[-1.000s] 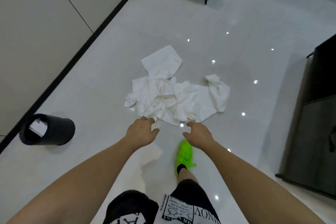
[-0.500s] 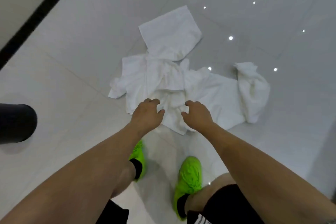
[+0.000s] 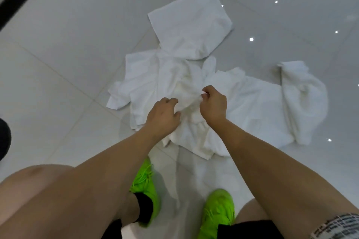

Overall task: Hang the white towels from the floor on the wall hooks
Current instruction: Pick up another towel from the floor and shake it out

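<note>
White towels (image 3: 194,83) lie in a loose, overlapping heap on the pale tiled floor (image 3: 58,83), straight ahead at twelve o'clock from the person's green shoes (image 3: 145,184). One flatter piece (image 3: 190,23) lies at the far edge of the heap, and a rumpled one (image 3: 305,99) sits off at about two o'clock, touching the rest only at its near edge.

Both hands are down in the middle of the heap. The left hand (image 3: 163,116) has its fingers curled into the cloth, gripping a fold; the right hand (image 3: 213,106) pinches a raised ridge of the same bunched cloth between thumb and fingers, the two hands close beside each other.

The step in hand looks like picking out a single towel. To do it well, the grip wants to be on one layer only (the pieces overlap, so a deep handful would likely bring up several together). Lifting slowly and letting the neighbours slide off should show whether one towel has come free. Working the hands apart along an edge until a corner or hem is found would give a clean hold for draping it over a hook. No hooks show in this view, so the way there cannot be judged. A dark object (image 3: 3,139) at nine o'clock stands well clear of the heap.
</note>
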A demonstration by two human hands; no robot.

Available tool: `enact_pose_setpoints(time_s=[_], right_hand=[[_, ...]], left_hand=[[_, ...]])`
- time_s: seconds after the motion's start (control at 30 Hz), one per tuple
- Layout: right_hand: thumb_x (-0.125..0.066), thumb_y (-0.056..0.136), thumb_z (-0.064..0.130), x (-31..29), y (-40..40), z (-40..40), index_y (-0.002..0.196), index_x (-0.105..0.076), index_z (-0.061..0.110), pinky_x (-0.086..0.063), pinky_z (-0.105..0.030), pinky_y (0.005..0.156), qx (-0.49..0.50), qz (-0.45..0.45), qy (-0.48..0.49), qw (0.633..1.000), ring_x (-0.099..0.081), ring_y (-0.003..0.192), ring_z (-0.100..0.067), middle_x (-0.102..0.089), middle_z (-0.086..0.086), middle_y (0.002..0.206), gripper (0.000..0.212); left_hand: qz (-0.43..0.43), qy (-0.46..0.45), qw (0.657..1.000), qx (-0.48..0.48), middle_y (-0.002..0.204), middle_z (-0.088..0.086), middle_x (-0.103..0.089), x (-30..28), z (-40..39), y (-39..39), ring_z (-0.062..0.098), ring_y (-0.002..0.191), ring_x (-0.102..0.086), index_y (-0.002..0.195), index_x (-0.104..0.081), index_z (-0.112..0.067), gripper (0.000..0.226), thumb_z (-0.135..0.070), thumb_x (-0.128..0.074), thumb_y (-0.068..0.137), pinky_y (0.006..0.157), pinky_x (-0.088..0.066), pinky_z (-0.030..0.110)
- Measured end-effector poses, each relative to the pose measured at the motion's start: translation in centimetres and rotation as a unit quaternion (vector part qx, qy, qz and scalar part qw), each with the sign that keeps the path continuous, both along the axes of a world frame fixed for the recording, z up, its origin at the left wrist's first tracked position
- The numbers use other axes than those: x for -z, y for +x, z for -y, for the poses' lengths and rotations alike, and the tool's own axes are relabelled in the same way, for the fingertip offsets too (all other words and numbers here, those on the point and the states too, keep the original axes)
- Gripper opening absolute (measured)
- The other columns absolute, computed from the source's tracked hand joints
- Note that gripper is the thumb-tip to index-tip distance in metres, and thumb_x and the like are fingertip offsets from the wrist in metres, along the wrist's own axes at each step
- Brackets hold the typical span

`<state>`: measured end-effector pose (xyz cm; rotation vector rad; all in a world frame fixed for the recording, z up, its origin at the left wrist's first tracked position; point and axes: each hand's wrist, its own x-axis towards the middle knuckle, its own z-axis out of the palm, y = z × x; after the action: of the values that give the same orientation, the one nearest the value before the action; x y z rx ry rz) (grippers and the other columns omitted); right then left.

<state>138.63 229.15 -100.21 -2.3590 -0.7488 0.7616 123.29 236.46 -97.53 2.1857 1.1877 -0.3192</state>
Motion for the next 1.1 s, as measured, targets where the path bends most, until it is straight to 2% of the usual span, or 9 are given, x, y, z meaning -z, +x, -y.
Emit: enact_pose_setpoints(time_s=[0.07,0.2,0.47,0.6,0.67,0.77,0.87,0.97,1.1], right_hand=[[-0.046,0.096,0.008,-5.8,-0.3,0.6,0.104,-0.062,0.018,-0.033,-0.015,0.055,0.044,-0.042,0.018,0.998,-0.056,0.068,-0.013,-0.057,0.010,0.072,0.020],[-0.042,0.098,0.016,-21.9,-0.4,1.2,0.111,-0.061,0.019,-0.041,-0.023,0.062,0.046,-0.095,0.066,0.992,-0.057,0.068,-0.008,-0.060,0.008,0.078,0.023],[-0.048,0.093,0.019,-58.0,3.0,3.8,0.102,-0.068,0.026,-0.045,-0.024,0.067,-0.017,-0.019,0.128,0.991,-0.058,0.069,-0.008,-0.060,0.020,0.079,0.023],[-0.048,0.093,0.019,-71.5,5.6,7.8,0.109,-0.071,0.022,-0.052,-0.031,0.085,0.018,0.036,0.169,0.985,-0.062,0.089,-0.014,-0.069,0.007,0.109,0.028],[-0.049,0.094,0.018,-76.4,6.0,10.9,0.113,-0.071,0.018,-0.047,-0.028,0.089,0.046,0.071,0.189,0.978,-0.059,0.102,-0.012,-0.068,0.004,0.118,0.029],[-0.053,0.093,0.021,-82.4,4.6,16.4,0.100,-0.072,0.018,-0.044,-0.027,0.077,0.102,0.103,0.211,0.967,-0.059,0.093,-0.013,-0.068,0.004,0.103,0.021],[-0.059,0.087,0.024,-86.8,2.1,22.5,0.084,-0.071,0.016,-0.052,-0.031,0.071,0.143,0.118,0.228,0.956,-0.064,0.085,-0.018,-0.069,0.002,0.087,0.015],[-0.070,0.080,0.035,-89.2,-0.9,29.2,0.080,-0.068,0.017,-0.051,-0.031,0.064,0.172,0.132,0.245,0.945,-0.063,0.075,-0.016,-0.067,0.001,0.078,0.018],[-0.083,0.067,0.039,-89.6,-4.2,38.9,0.086,-0.063,0.020,-0.047,-0.029,0.060,0.206,0.210,0.152,0.944,-0.062,0.077,-0.015,-0.066,0.000,0.085,0.034]], left_hand=[[-0.003,-0.006,1.000,0.016,0.132,0.012,-0.051,-5.5,0.8,-0.5,0.030,0.117,-0.051,0.139,-0.048,-0.015,0.047,-0.031,-0.053,0.095,0.093,-0.046,0.039],[0.028,0.029,0.999,0.014,0.126,0.016,-0.055,-20.7,1.0,0.1,0.035,0.114,-0.052,0.136,-0.051,-0.012,0.048,-0.032,-0.057,0.093,0.091,-0.046,0.041],[0.121,0.101,0.987,0.031,0.129,0.010,-0.054,-54.4,3.1,4.9,0.030,0.118,-0.050,0.135,-0.051,-0.018,0.043,-0.035,-0.052,0.095,0.090,-0.043,0.036],[0.192,0.102,0.973,0.079,0.129,0.002,-0.056,-67.4,5.3,8.2,0.022,0.116,-0.052,0.135,-0.051,-0.023,0.045,-0.038,-0.053,0.093,0.086,-0.039,0.029],[0.234,0.084,0.962,0.110,0.129,-0.004,-0.056,-72.5,7.6,9.5,0.018,0.112,-0.054,0.136,-0.049,-0.029,0.049,-0.041,-0.055,0.088,0.082,-0.040,0.027],[0.264,0.087,0.942,0.190,0.125,-0.006,-0.058,-78.5,12.6,10.2,0.017,0.109,-0.056,0.130,-0.051,-0.028,0.052,-0.045,-0.060,0.082,0.085,-0.049,0.033],[0.300,0.173,0.903,0.254,0.101,-0.002,-0.063,-82.5,17.9,9.7,0.023,0.092,-0.059,0.102,-0.057,-0.019,0.029,-0.044,-0.056,0.087,0.076,-0.051,0.041],[0.351,0.249,0.855,0.288,0.076,0.000,-0.060,-85.1,22.6,9.4,0.030,0.079,-0.060,0.084,-0.059,-0.019,0.017,-0.027,-0.045,0.089,0.058,-0.041,0.034],[0.399,0.248,0.823,0.320,0.090,0.002,-0.069,-87.3,28.9,8.6,0.027,0.082,-0.060,0.097,-0.068,-0.024,0.027,-0.017,-0.045,0.084,0.066,-0.043,0.032]])
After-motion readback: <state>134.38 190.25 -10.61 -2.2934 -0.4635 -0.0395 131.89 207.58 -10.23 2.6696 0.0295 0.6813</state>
